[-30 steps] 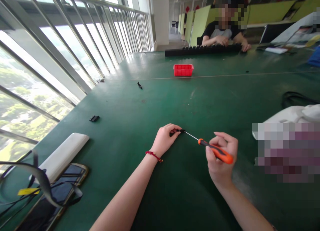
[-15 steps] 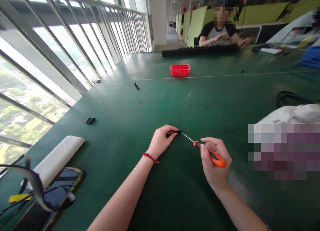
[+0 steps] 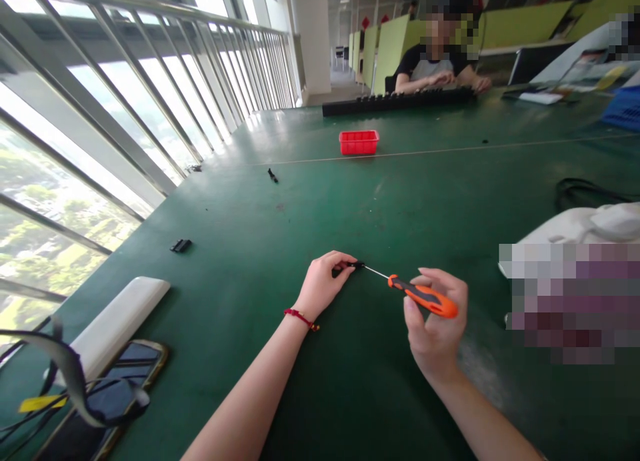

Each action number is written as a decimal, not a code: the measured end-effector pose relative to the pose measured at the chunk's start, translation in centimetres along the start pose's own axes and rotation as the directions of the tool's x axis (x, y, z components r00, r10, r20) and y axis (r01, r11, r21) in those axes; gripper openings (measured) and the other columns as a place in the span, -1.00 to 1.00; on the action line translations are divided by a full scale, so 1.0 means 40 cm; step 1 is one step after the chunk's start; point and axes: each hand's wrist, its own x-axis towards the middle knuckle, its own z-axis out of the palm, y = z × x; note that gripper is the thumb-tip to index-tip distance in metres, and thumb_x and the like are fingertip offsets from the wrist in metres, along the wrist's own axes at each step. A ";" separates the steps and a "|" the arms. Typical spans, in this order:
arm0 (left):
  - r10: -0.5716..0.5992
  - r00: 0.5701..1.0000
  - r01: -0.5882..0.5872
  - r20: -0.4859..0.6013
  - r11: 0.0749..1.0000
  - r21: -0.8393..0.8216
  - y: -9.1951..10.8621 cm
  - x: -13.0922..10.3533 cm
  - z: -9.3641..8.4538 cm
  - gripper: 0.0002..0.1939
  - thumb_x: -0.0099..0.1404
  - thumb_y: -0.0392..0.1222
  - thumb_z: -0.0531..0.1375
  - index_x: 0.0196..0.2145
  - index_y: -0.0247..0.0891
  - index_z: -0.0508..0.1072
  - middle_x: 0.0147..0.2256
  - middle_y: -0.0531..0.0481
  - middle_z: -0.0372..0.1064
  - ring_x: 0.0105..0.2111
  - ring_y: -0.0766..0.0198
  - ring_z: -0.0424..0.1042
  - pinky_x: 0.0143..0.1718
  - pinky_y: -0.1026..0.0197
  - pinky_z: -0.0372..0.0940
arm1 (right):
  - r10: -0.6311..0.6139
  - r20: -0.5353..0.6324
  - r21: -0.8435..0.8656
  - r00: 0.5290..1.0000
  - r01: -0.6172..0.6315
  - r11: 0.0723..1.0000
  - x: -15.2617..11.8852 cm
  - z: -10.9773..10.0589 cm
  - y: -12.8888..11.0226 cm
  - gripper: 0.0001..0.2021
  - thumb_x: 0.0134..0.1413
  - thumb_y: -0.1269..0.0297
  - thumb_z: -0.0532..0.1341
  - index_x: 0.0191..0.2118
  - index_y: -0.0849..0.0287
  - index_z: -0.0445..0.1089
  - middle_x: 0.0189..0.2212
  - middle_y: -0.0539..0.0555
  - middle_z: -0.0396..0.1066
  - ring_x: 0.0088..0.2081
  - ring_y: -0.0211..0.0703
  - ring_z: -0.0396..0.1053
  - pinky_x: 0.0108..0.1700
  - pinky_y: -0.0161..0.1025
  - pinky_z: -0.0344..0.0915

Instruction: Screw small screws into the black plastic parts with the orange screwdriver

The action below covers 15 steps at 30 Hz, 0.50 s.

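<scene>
Head view: the left hand [image 3: 323,284], nearly closed, pinches a small black part [image 3: 357,265]; the right hand [image 3: 436,334], loosely curled, holds an orange-and-dark-grey screwdriver [image 3: 425,298], its slim metal shaft [image 3: 376,272] reaching that part beside the left hand.

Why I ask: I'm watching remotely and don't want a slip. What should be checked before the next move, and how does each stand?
1. Left hand holding the black part: ok.
2. Right hand holding the screwdriver by its handle: ok.
3. Screwdriver pointed at the part: ok.
4. Screwdriver seated in the part: cannot tell, too small.
5. Phone apart from both hands: ok.
</scene>
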 end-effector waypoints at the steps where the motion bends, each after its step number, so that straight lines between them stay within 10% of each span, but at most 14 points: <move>1: 0.000 1.000 0.000 0.003 1.000 0.002 0.000 0.000 0.000 -0.84 0.21 -0.30 0.16 -0.27 -0.25 0.52 -0.31 -0.02 0.48 -0.32 0.29 0.44 -0.21 0.24 0.35 | 0.001 -0.004 0.012 1.000 -0.001 1.000 0.000 0.000 0.001 -0.61 -0.07 0.36 0.22 -0.06 0.13 0.21 -0.37 0.00 0.26 -0.42 -0.22 0.32 -0.39 -0.22 0.33; 15: 0.012 1.000 -0.012 -0.005 1.000 -0.004 0.002 0.001 -0.001 -0.84 0.20 -0.31 0.16 -0.28 -0.24 0.52 -0.31 -0.01 0.49 -0.34 0.29 0.45 -0.22 0.24 0.36 | 0.031 0.052 -0.074 0.998 -0.027 0.997 -0.002 -0.004 0.001 -0.80 0.01 0.33 0.19 -0.19 0.15 0.31 -0.55 -0.08 0.20 -0.57 -0.29 0.21 -0.49 -0.27 0.26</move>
